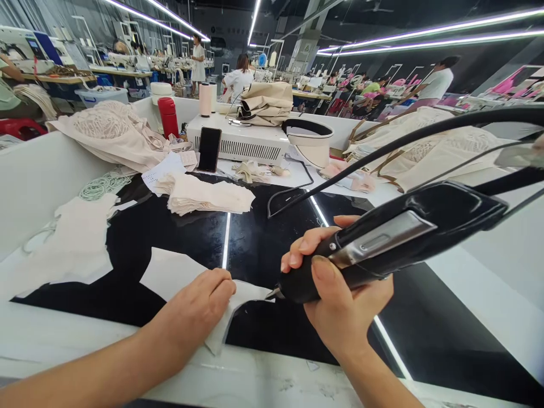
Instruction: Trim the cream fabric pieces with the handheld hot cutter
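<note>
Gripping, right of centre in the frame, a black handheld tool (385, 243) with the right hand (340, 306), with fingers wrapped round the rounded matte nose and thumb laid along the near side. Tilted, with a brushed-metal plate set into the glossy body and a thick rubbery cable (385, 136) arching off to the right edge. Tapering to a small metal tip (275, 293) at the narrow right end of a pale cloth piece (170, 272), near the centre of the frame; touching or just above, cannot tell.

Pressing down on that same thin, smooth, angular cloth with the left hand (198, 306), lower centre, with fingers bent inward and tips hidden; pinching or only pressing, cannot tell. Spread beneath, a shiny black sheet (306, 334) with streaks of reflected light.

Above centre, a layered stack of cream cloth (208, 195) with uneven edges. At left, more flat pale cloth (80, 238) and looped mint cord (104, 184). Toward the upper left, a lace-patterned garment (110, 130) in soft folds and a red cylindrical bottle (168, 118). At upper centre, a white slotted box (242, 141) beneath folded beige fabric (266, 105).
</note>
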The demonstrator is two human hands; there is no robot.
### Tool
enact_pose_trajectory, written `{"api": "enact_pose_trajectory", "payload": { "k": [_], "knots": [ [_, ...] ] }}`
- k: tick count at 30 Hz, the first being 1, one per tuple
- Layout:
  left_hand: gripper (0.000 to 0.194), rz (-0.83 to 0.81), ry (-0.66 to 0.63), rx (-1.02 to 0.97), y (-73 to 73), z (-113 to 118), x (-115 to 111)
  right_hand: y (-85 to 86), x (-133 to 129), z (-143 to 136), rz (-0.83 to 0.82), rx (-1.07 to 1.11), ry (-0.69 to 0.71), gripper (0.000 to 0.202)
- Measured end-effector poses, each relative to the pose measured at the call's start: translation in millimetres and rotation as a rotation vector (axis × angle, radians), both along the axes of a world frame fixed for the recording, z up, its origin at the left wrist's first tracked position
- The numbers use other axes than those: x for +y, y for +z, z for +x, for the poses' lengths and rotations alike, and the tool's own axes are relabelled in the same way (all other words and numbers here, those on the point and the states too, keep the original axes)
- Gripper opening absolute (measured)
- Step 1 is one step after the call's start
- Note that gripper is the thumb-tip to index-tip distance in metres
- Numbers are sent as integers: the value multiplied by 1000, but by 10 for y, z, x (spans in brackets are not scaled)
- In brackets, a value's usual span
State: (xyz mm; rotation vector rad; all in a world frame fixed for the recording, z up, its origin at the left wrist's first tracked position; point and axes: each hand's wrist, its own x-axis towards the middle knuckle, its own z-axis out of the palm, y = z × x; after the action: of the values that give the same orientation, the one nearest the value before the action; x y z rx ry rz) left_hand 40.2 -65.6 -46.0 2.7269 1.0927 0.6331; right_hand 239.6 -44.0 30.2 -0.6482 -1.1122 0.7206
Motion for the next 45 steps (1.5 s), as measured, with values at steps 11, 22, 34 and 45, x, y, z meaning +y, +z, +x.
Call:
{"api": "enact_pose_trajectory", "payload": {
  "k": [11,22,34,45],
  "knots": [
    [43,59,-83,13,92,-43,107,-20,-97,-30,17,5,25,39],
    [31,-48,-108,47,99,-53,137,18,-152,-87,0,-22,-19,39],
    [16,140,-64,331,145,56,69,22,-195,-135,-33,0,-54,41],
    [68,306,-30,277,47,141,-98,16,-189,-137,-42,16,-4,40]
  ]
}}
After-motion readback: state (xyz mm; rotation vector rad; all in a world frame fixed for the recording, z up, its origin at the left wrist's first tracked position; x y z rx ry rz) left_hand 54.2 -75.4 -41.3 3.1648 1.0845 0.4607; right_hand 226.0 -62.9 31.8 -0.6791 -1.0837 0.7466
